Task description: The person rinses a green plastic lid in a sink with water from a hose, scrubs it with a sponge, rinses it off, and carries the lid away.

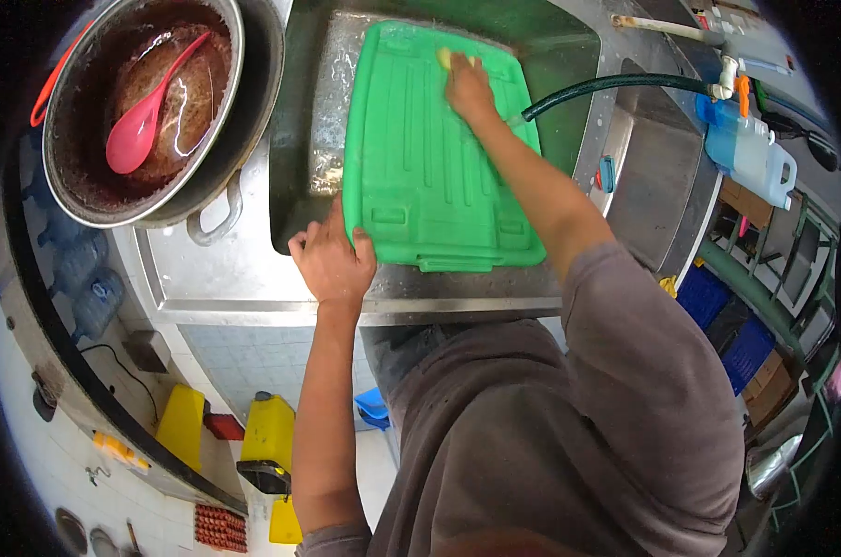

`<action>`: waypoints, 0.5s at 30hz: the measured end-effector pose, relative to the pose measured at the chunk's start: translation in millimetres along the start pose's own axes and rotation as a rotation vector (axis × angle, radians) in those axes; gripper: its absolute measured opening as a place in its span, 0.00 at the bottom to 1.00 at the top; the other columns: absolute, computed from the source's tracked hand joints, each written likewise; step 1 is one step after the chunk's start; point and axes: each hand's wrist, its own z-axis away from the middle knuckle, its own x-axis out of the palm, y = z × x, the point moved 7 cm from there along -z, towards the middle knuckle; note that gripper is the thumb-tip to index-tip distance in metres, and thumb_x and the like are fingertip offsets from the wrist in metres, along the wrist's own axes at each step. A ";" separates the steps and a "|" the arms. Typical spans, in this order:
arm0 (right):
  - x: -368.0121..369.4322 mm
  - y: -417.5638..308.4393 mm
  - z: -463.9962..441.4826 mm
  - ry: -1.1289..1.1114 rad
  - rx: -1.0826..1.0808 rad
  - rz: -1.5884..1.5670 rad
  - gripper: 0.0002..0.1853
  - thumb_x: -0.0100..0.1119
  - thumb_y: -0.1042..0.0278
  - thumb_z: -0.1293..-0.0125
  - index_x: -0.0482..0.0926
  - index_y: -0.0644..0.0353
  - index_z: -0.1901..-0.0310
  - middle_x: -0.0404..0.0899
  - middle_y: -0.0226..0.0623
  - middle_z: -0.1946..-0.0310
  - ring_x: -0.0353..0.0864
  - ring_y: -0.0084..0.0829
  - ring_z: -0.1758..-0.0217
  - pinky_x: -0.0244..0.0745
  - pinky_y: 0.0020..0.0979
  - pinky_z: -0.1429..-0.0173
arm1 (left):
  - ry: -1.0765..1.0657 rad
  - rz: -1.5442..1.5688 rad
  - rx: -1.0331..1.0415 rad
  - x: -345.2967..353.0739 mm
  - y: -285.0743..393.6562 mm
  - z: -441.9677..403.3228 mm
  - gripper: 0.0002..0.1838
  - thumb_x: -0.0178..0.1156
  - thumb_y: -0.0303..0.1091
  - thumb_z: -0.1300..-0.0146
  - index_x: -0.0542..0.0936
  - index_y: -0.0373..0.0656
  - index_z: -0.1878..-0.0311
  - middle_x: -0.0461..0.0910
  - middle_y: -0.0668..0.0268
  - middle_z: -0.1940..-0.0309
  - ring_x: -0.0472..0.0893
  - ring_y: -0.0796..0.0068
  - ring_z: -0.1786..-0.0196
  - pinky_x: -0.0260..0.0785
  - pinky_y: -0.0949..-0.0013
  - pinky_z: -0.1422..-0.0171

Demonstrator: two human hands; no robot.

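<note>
Clock places are read from the middle of the lid, twelve being the far side. The right hand [470, 85], near one o'clock, has its fingers bent over a yellow sponge [444, 58] and pressed onto the lid. The left hand [332, 265], near eight o'clock, has its thumb and fingers apart at the lid's near corner; whether they pinch the edge, I cannot tell. Under both hands lies the green lid [420, 158], over the metal sink [569, 48], its near edge by the front rim.

To scrub well, I would run the sponge along the long grooves, then work into the corner dips and edges, where dirt likely lodges. A firm left hand should stop the lid sliding; hard pushes toward twelve could tip it.

The hose [615, 82] comes in from two o'clock, its end close to the right wrist, handy for rinsing. At nine o'clock a pot [63, 158] holds a pink spoon [137, 135], best not splashed.
</note>
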 end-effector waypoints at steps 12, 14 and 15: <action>-19.4 -12.0 83.2 -0.083 -0.124 -0.014 0.27 0.46 0.70 0.21 0.67 0.65 0.23 0.68 0.57 0.23 0.65 0.61 0.20 0.62 0.55 0.19 | 0.018 0.004 0.010 2.5 0.4 -0.6 0.33 0.54 0.39 0.39 0.77 0.45 0.28 0.87 0.60 0.64 0.80 0.61 0.61 0.62 0.55 0.44; 16.7 8.5 0.9 0.126 -0.099 0.136 0.24 0.47 0.67 0.22 0.72 0.61 0.29 0.73 0.52 0.28 0.70 0.60 0.24 0.66 0.55 0.21 | -0.023 -0.008 -0.016 0.5 0.9 -4.1 0.33 0.54 0.39 0.38 0.77 0.45 0.28 0.88 0.60 0.63 0.80 0.61 0.60 0.62 0.55 0.44; 25.1 14.1 -30.4 0.137 -0.080 0.153 0.20 0.47 0.65 0.23 0.75 0.59 0.35 0.77 0.51 0.35 0.75 0.61 0.30 0.70 0.57 0.27 | -0.055 -0.012 -0.031 1.9 1.3 -2.2 0.32 0.54 0.39 0.38 0.77 0.45 0.28 0.88 0.59 0.63 0.80 0.60 0.60 0.62 0.55 0.43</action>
